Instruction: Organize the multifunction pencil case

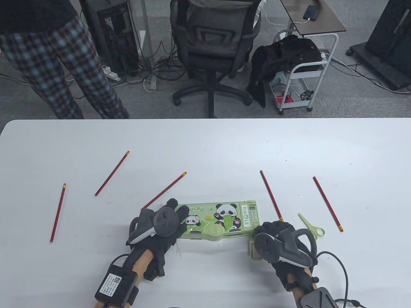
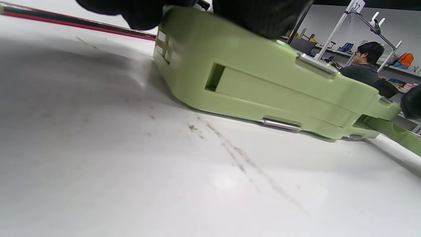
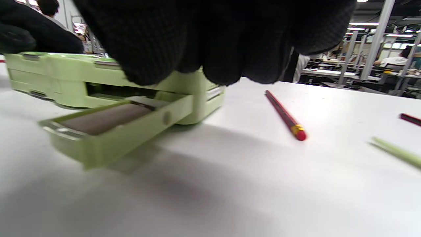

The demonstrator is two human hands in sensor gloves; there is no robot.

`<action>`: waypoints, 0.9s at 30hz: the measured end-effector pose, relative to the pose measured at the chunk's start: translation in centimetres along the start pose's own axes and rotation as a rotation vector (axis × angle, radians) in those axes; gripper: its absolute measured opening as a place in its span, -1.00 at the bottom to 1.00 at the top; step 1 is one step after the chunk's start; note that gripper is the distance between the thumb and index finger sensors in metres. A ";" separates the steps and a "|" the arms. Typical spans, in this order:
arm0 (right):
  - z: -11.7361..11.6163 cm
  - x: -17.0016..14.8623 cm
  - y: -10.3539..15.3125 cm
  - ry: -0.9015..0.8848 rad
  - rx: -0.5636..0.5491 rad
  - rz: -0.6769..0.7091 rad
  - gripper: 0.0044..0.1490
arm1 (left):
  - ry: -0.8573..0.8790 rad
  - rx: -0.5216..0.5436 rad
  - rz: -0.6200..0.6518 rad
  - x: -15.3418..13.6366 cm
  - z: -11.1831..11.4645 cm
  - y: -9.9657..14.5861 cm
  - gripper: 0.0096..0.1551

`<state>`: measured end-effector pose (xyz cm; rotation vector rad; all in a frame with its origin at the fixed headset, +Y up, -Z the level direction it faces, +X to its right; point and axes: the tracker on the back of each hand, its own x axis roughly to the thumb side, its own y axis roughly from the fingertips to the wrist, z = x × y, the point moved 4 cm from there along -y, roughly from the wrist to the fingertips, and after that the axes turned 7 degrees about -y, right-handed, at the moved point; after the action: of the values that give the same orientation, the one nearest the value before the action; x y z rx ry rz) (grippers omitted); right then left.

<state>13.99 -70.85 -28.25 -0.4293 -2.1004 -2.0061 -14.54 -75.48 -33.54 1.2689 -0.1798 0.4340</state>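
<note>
A green panda pencil case (image 1: 221, 221) lies flat near the table's front edge. My left hand (image 1: 175, 213) lies across its left end, fingers stretched over the lid (image 2: 263, 85). My right hand (image 1: 268, 229) curls over the case's right end (image 3: 65, 75). Below it a small side drawer (image 3: 108, 131) stands pulled out toward me (image 1: 254, 253), its inside brown. Several red pencils lie loose: one (image 1: 165, 190) just beyond my left hand, one (image 1: 271, 195) beyond my right hand, others farther out (image 1: 112, 173) (image 1: 327, 203). Green scissors (image 1: 311, 226) lie right of my right hand.
Another pencil (image 1: 58, 213) lies at the far left. Beyond the table's far edge (image 1: 205, 119) stand an office chair (image 1: 213, 48), a person in plaid trousers (image 1: 64, 64) and a white cart (image 1: 301, 73). White tabletop (image 1: 208, 154) stretches behind the case.
</note>
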 end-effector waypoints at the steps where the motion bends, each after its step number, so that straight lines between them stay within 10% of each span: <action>1: -0.3 -0.3 0.0 0.020 0.024 -0.014 -0.17 | 0.000 0.000 0.000 0.0 0.0 0.0 -0.28; 9: -2.7 0.5 -1.5 0.023 0.131 -0.007 0.34 | 0.000 -0.002 0.000 0.0 -0.1 0.0 -0.29; 27: -3.8 2.9 -6.3 0.027 0.217 -0.178 0.46 | 0.010 -0.003 0.000 0.0 -0.1 -0.1 -0.29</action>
<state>8.94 -74.65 -32.91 -0.1824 -2.3806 -1.8307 -14.46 -75.45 -33.65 1.2635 -0.1720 0.4403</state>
